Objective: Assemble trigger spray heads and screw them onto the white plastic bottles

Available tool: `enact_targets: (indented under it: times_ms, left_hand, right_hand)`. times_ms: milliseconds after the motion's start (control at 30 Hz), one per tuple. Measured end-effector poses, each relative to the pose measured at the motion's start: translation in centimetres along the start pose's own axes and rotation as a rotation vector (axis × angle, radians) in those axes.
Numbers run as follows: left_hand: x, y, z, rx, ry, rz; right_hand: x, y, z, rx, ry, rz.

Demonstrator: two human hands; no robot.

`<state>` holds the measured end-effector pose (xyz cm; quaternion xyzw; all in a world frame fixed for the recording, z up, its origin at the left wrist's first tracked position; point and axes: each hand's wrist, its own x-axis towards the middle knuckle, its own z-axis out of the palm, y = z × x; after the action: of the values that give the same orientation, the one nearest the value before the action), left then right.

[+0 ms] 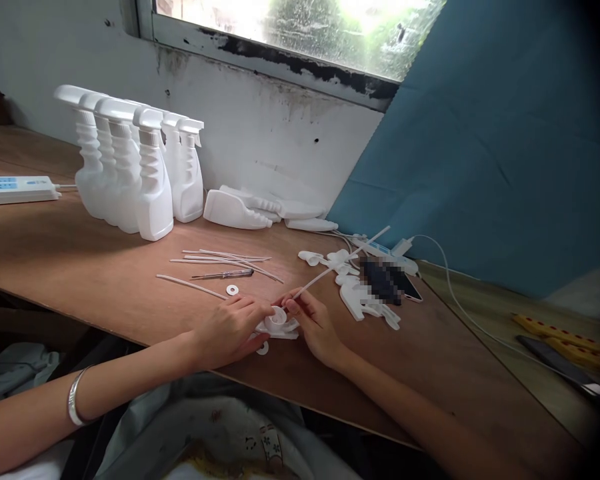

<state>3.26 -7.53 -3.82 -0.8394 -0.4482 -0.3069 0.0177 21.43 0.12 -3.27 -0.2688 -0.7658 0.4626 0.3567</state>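
Observation:
At the table's front edge, my left hand (235, 331) is closed around a white spray bottle trigger head (279, 327), its round collar facing up. My right hand (316, 325) pinches a thin white tube (325, 272) beside the collar. The tube slants up and away to the right. Its lower end sits at the collar, but whether it is inside is hidden by my fingers. One white washer (263, 348) lies just below my left hand, and another washer (232, 290) lies beyond it. Several loose tubes (230, 260) lie ahead, with a screwdriver (223, 274) among them.
Several assembled spray bottles (155, 193) stand at the back left. Bottles without heads (237, 208) lie against the wall. More trigger heads (353, 297) are piled at right, beside a phone (405, 283) and a power strip (387, 253). Another power strip (17, 191) sits at far left.

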Motion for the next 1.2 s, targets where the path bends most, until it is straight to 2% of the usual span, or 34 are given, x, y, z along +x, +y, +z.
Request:
enact_targets:
  times_ms: [200,533,800,967,1200]
  left_hand:
    - [0.1,-0.1,0.0,0.053,0.011,0.081]
    - [0.0,-0.1,0.0,0.055,0.001,0.086]
    - [0.0,-0.3,0.1,0.044,-0.025,0.074]
    - [0.0,-0.2,0.0,0.026,-0.031,0.042]
    - [0.1,-0.2,0.2,0.063,-0.021,0.083]
  right_hand:
    - [0.0,-0.3,0.6,-0.003,0.072,-0.065]
    - [-0.3,-0.9,0.5,-0.254,0.051,-0.158]
    - [-0.2,-1.4,0.6,-0.439,0.047,-0.404]
    - [0.0,-1.8,0.8,-0.461,0.021,-0.420]
    - [-0.3,-2.2,0.6,-0.510,0.029,-0.428]
